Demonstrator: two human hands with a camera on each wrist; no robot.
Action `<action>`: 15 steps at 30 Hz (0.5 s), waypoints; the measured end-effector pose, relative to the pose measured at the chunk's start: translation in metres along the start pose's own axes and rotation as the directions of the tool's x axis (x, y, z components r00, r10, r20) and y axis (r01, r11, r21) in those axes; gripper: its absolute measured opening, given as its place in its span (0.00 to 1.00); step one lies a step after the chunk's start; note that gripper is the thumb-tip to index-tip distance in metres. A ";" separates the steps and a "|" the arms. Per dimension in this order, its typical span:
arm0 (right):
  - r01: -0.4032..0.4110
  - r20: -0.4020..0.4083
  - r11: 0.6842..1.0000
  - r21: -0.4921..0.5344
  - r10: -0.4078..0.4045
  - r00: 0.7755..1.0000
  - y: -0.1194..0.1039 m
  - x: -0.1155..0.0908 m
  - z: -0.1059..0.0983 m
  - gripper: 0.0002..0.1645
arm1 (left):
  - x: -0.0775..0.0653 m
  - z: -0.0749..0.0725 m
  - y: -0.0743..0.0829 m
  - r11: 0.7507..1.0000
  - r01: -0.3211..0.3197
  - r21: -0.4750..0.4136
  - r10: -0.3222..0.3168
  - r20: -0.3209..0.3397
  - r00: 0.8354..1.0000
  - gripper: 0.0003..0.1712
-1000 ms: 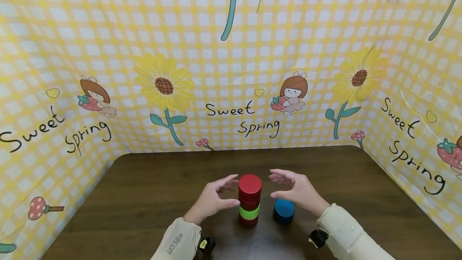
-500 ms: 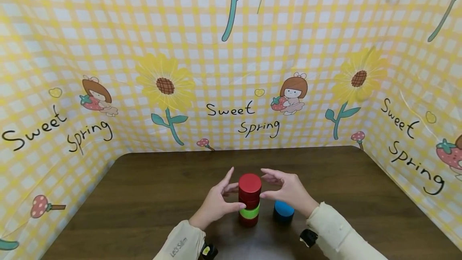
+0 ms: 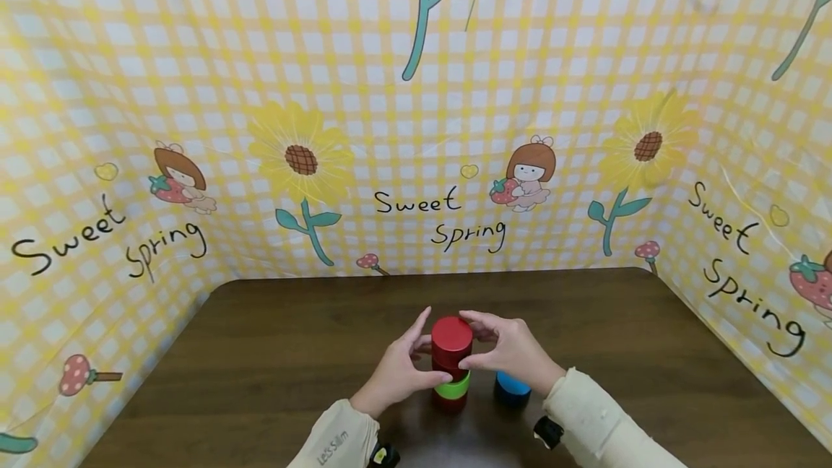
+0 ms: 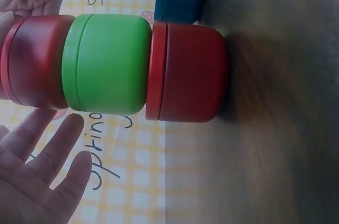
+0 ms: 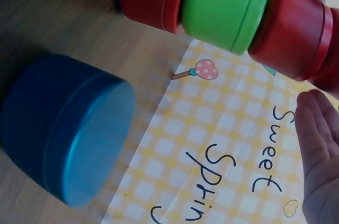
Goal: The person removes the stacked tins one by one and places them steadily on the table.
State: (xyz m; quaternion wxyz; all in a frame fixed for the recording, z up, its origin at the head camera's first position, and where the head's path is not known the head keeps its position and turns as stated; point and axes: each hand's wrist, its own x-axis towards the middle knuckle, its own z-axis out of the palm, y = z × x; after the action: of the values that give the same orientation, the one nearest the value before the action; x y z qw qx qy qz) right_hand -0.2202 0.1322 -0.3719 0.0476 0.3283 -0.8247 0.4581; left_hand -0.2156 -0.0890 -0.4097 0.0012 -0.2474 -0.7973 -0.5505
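Smooth container stack (image 3: 448,361) stands upright, red-red-green-red downward; left hand (image 3: 398,373): fingers spread; right hand (image 3: 512,347): cannot tell whether pinching.

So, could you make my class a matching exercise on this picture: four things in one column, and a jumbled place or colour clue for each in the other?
Things:
1. Green canister
2. Blue canister
3. Lowest red canister
4. Checked cloth

Clues:
A. Stands on the table, apart from the stack
B. Yellow and white, printed with "Sweet Spring"
C. Within the stack, with red directly above and below it
D. Stands on the table, bearing the rest of the stack

Pairs: 1-C, 2-A, 3-D, 4-B
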 end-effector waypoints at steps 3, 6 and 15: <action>-0.009 -0.029 1.000 -0.009 0.008 1.000 -0.001 -0.001 0.003 0.37 | 0.000 0.002 -0.002 1.000 0.005 -0.009 -0.005 -0.003 1.000 0.54; -0.010 -0.043 1.000 -0.005 0.010 0.999 -0.002 0.000 0.004 0.37 | 0.000 0.003 -0.003 1.000 0.012 -0.020 -0.013 -0.016 1.000 0.53; -0.037 -0.041 0.999 0.039 0.039 0.998 -0.002 0.001 0.006 0.37 | 0.004 0.005 0.001 0.999 0.036 0.005 -0.036 -0.043 0.998 0.46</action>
State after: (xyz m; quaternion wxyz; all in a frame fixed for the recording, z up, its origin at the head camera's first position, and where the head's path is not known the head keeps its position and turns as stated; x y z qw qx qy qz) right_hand -0.2182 0.1258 -0.3736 0.0497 0.3037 -0.8207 0.4814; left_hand -0.2173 -0.0826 -0.4093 0.0089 -0.2210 -0.8031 -0.5533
